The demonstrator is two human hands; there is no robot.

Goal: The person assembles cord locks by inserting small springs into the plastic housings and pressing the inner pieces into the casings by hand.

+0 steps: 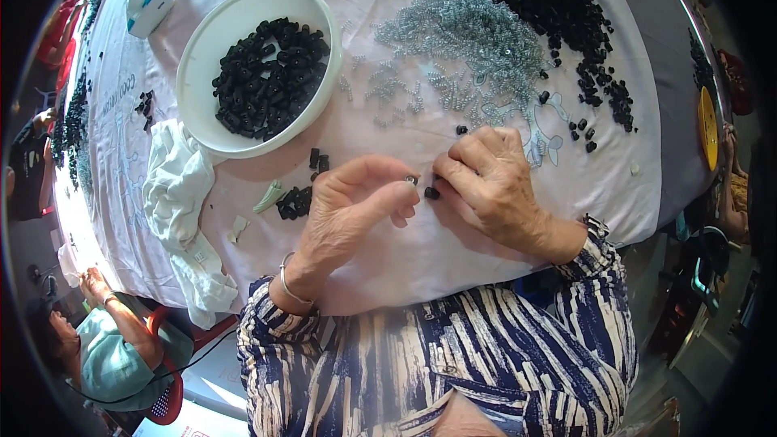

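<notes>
Over the pale pink cloth, my left hand [350, 209] pinches a small dark part [412, 180] with a shiny end between thumb and forefinger. Close by on the right, my right hand [492, 188] has its fingers bent together, tips down, at a small black plastic piece [432, 193]. The fingers partly cover where that piece is gripped. A loose pile of black pieces [294, 203] lies just left of my left hand. Beyond my hands, small metal springs [477, 36] are heaped on the cloth, some scattered toward me.
A white bowl [194, 73] holds many black pieces at the far left. A large black heap [558, 0] spreads at the back right. A crumpled white cloth [178, 186], a small box [150, 4] and a yellow plate [709, 129] are around. Another person [121, 348] sits at lower left.
</notes>
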